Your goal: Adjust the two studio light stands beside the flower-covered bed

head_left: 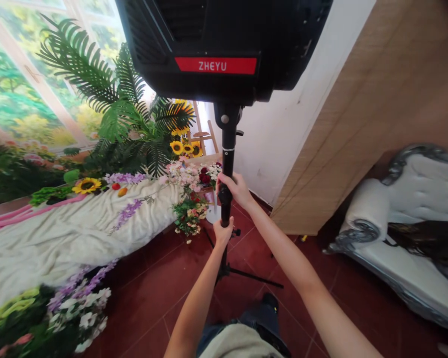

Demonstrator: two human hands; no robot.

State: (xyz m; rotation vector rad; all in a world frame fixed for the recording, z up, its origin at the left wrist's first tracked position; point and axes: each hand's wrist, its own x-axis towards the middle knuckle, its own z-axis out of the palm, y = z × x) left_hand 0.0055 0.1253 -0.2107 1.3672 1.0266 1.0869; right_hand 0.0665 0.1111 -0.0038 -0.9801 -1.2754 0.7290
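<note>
**Light stand [228, 160]: two-hand hold on the column**

The black column stands in front of the person, between the white draped cloth [145, 214] and the tufted sofa [425, 186], with the ZHEYU light housing [224, 30] on top.

Right hand [239, 191]: closed around the column at the black collar [225, 195]. Left hand [222, 232]: wrapped around the column lower down, near the side knob [238, 232].

Grip firmly at both levels; the bulky housing probably makes the assembly top-heavy. Hold the column plumb over the tripod legs [256, 277] and direct force along its axis, not sideways. Support the upper section before loosening any lock, as it could drop. Place fingers clear of sliding joints. Allow clearance from the flowers [190, 214] and the shoe [271, 301].
</note>
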